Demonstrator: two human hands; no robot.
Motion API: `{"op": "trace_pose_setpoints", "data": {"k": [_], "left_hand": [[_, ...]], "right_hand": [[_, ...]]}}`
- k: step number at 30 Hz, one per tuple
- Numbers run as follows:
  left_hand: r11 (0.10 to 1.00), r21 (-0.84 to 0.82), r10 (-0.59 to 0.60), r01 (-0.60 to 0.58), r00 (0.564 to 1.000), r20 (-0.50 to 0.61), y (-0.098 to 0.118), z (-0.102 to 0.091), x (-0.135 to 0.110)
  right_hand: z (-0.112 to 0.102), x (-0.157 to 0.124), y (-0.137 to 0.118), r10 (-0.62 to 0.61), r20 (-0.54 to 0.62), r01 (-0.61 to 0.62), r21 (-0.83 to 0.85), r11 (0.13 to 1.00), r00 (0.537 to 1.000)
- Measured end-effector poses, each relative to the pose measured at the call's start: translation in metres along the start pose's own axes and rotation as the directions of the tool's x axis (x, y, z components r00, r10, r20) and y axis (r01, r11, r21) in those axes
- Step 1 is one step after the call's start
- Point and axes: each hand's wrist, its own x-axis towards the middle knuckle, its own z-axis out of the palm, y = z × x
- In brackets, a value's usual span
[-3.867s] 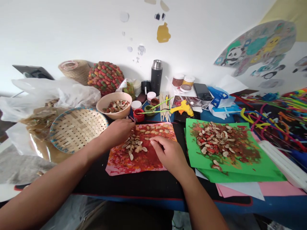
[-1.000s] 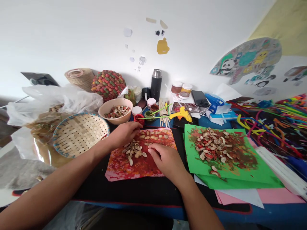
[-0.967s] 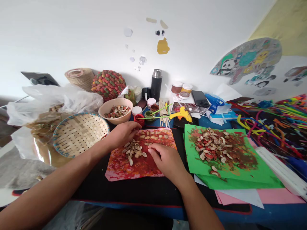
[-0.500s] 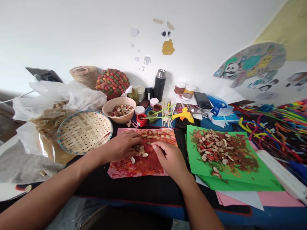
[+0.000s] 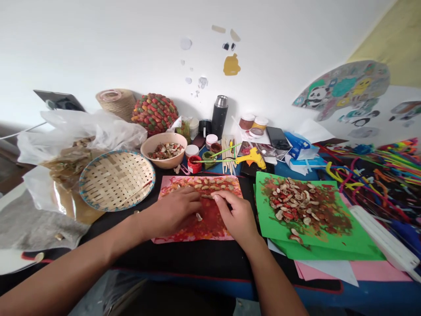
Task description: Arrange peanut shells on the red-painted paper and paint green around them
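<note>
A red-painted pink sheet of paper [image 5: 210,228] lies before me, with rows of peanuts [image 5: 210,186] along its far part. My right hand [image 5: 238,217] is over the sheet's right side, thumb and index finger closed at the end of a peanut [image 5: 207,196] below the rows. My left hand [image 5: 176,210] is palm down over the left and middle of the sheet, its fingers bent together and pointing down. Whatever is under those fingers is hidden. A pale shell piece [image 5: 199,217] lies just beside them.
Green paper [image 5: 358,245] with loose shells [image 5: 296,202] lies to the right. At the left stand a woven basket [image 5: 115,175] and a bowl of shells [image 5: 163,163]. Behind the sheet are paint jars [image 5: 194,164], a yellow glue gun [image 5: 251,158] and a black flask [image 5: 219,117].
My left hand has moved right and slightly toward me, now covering the peanut pile that showed beside it. My right hand has shifted slightly right, still near the rows.
</note>
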Motion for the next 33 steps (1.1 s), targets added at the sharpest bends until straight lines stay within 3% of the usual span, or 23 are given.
{"op": "trace_pose_setpoints", "data": {"k": [7,13,18,26,33], "left_hand": [[0.988,0.137,0.066,-0.070,0.997,0.030,0.001,0.012,0.007],[0.957,0.289,0.000,0.018,0.998,-0.063,0.005,0.024,0.026],[0.924,0.378,-0.022,0.048,0.997,-0.074,0.008,0.033,0.040],[0.955,0.293,-0.018,0.038,0.997,-0.072,0.006,0.031,0.020],[0.973,0.194,-0.107,0.125,0.989,-0.099,0.002,0.030,0.022]], "right_hand": [[0.000,0.001,-0.002,-0.006,-0.023,0.007,0.012,1.000,1.000],[-0.001,0.001,-0.004,-0.021,-0.029,0.022,0.027,0.999,0.999],[-0.002,0.002,-0.003,-0.014,-0.035,0.015,0.024,1.000,0.999],[-0.001,0.000,-0.004,-0.031,-0.010,0.031,0.028,0.999,0.999],[-0.001,0.000,-0.003,-0.014,0.011,0.014,0.007,1.000,1.000]]}}
